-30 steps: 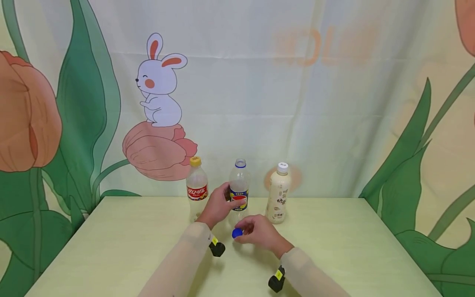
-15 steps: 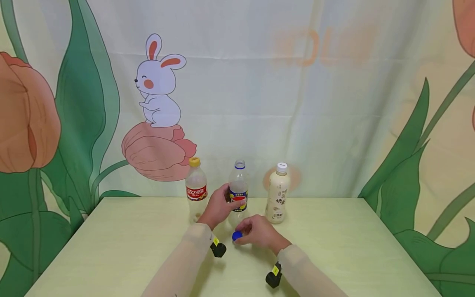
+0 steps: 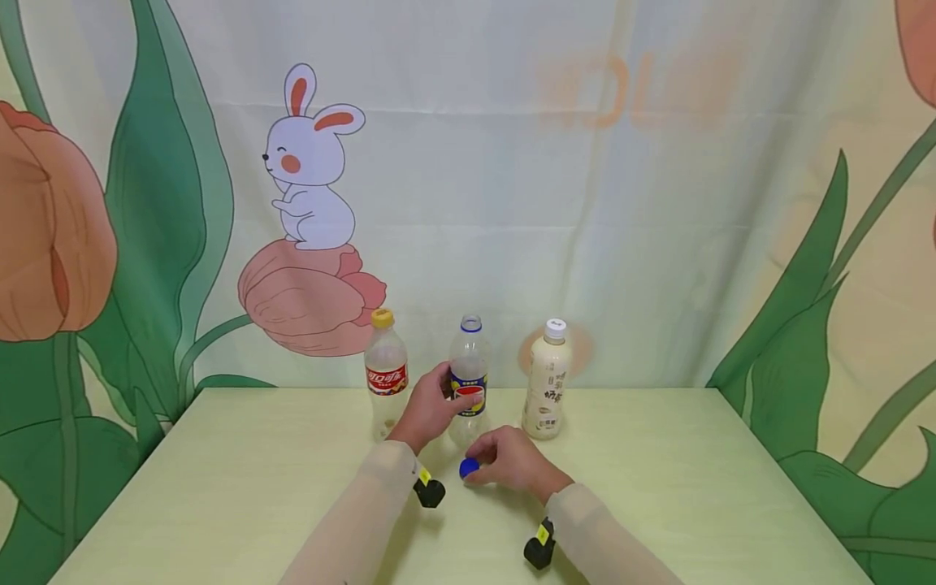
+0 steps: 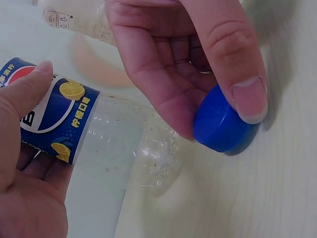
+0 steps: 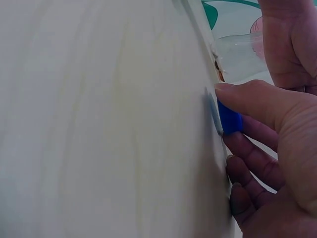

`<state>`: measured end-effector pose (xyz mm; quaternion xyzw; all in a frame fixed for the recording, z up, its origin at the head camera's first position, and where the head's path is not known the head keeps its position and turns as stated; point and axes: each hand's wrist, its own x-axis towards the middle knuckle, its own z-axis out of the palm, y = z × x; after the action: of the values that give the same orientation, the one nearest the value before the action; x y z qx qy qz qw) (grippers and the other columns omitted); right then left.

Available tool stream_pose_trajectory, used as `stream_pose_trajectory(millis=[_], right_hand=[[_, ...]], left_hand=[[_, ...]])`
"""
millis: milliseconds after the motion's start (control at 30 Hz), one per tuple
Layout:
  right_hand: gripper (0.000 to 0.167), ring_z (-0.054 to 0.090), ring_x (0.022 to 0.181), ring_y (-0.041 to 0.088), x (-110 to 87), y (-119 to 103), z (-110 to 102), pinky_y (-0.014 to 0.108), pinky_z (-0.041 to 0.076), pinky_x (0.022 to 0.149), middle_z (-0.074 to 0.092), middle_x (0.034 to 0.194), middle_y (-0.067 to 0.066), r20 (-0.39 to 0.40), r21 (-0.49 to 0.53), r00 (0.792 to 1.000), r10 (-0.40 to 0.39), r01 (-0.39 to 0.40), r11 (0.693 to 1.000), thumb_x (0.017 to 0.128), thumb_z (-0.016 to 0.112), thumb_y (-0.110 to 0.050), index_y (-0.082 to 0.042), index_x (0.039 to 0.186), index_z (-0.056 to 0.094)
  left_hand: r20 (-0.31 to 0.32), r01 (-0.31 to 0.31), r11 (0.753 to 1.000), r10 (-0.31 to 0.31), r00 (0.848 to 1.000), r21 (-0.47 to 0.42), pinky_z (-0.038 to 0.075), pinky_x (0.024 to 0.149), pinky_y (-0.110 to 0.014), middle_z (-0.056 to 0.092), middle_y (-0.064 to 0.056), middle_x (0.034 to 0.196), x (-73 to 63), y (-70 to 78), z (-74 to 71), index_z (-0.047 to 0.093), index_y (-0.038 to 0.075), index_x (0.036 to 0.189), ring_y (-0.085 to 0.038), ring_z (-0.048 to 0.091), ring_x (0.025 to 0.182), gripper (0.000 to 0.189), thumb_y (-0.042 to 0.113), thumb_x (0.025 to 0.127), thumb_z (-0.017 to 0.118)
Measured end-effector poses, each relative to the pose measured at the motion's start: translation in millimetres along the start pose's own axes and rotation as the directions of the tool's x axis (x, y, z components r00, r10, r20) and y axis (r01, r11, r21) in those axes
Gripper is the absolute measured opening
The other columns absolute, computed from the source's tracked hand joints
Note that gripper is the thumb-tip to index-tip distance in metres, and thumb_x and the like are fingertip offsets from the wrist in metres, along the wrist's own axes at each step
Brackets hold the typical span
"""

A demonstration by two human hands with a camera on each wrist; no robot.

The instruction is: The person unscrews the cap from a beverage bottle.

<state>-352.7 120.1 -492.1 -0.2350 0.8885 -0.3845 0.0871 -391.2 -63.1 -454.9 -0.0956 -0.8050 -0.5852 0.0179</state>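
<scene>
A clear plastic soda bottle (image 3: 470,357) with a dark blue lemon-pattern label (image 4: 54,111) stands uncapped, a blue ring round its neck. My left hand (image 3: 426,409) grips it at the label, thumb across the front. Between thumb and fingers, my right hand (image 3: 512,461) pinches a blue bottle cap (image 3: 469,468) in front of the bottle. In the left wrist view the cap (image 4: 223,124) is close over the tabletop, its shadow right at its edge. The right wrist view has the cap (image 5: 230,118) at the table surface, under the thumb.
Left of the gripped bottle stands a yellow-capped bottle (image 3: 387,357) with a red label. A cream bottle (image 3: 547,382) with a white cap stands to the right. Behind the pale table (image 3: 658,471) hangs a printed curtain (image 3: 453,179) with a rabbit and tulips.
My right hand has lowered slightly with the blue cap, toward the tabletop and the near side. My left hand keeps its grip on the bottle.
</scene>
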Motion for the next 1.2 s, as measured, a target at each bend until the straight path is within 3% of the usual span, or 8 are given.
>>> stream_pose_trajectory(millis=[567,867,1200], right_hand=[[0.029,0.064,0.086,0.011,-0.7,-1,0,0.027,0.056,0.080,0.076,0.093,-0.005,0.014,-0.033,0.999,0.033,-0.033,0.999,0.078,0.091,-0.022,-0.013,0.102,0.079],[0.034,0.066,0.090,0.011,1.7,5,2,0.029,0.057,0.085,0.076,0.096,-0.006,0.019,-0.042,0.999,0.039,-0.038,0.998,0.076,0.092,-0.025,-0.014,0.105,0.078],[0.048,0.066,0.095,0.014,-2.4,5,-4,0.033,0.058,0.089,0.076,0.106,0.001,-0.044,0.029,0.998,0.050,-0.049,0.998,0.077,0.091,-0.034,-0.010,0.117,0.076]], left_hand=[[0.013,0.010,1.000,-0.009,1.000,-0.027,0.043,0.118,-0.052,0.055,-0.011,0.151,-0.1,0.2,1.4,0.048,0.015,0.149,-0.033,0.051,0.142,0.070,0.024,0.089,0.082],[0.024,0.030,0.999,-0.030,0.999,-0.016,0.039,0.121,-0.051,0.053,-0.012,0.154,-3.9,-10.0,0.8,0.043,0.013,0.154,-0.034,0.049,0.144,0.079,0.023,0.087,0.084],[0.017,0.023,1.000,-0.023,1.000,0.011,0.033,0.125,-0.050,0.048,-0.013,0.157,-14.3,-17.2,1.3,0.037,0.009,0.157,-0.034,0.042,0.149,0.087,0.022,0.085,0.086]])
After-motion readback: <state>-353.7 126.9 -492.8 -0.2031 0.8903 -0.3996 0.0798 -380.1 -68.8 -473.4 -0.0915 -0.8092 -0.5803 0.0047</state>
